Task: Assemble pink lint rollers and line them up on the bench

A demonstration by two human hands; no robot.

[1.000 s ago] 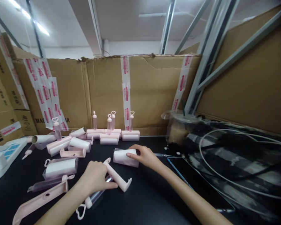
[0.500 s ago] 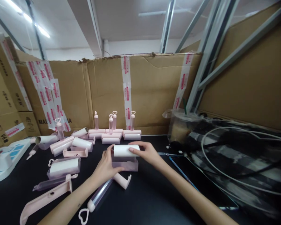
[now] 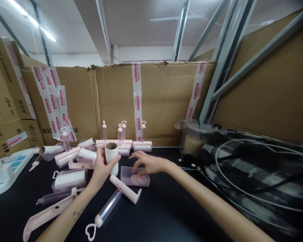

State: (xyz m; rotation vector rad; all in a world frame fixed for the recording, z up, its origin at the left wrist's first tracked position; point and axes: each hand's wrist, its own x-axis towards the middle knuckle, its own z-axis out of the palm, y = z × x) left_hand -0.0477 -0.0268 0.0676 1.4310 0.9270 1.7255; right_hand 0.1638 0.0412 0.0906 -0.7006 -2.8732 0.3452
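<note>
Left hand (image 3: 101, 164) pinches a white roll (image 3: 112, 159) between thumb and fingers, the roll standing nearly upright with its hollow end facing up; whether its base touches the table cannot be told; right hand (image 3: 150, 163) is loosely spread, holding nothing visible, its lower fingertips over or inside a translucent lilac case (image 3: 135, 182); contact there is unclear, and a pale pink shape within the case is hard to make out; just in front lie a pink bracket (image 3: 126, 190) and a clear tube (image 3: 108, 205) with a heart-shaped loop; the right forearm covers most of a flat dark device, only its thin pale edge showing; the left forearm partly covers a longer pink bracket (image 3: 49, 213); the work surface is a black table (image 3: 171, 215), backed by a cardboard panel (image 3: 116, 101) beneath metal framing (image 3: 181, 30) and a lit ceiling; red print on the white tape (image 3: 137, 107) is too small to read; black lettering on the panel shows "MAD" and "IA", the middle taped over; the left carton (image 3: 5, 101) carries "V3" and a second V-code, its digit uncertain.
</note>
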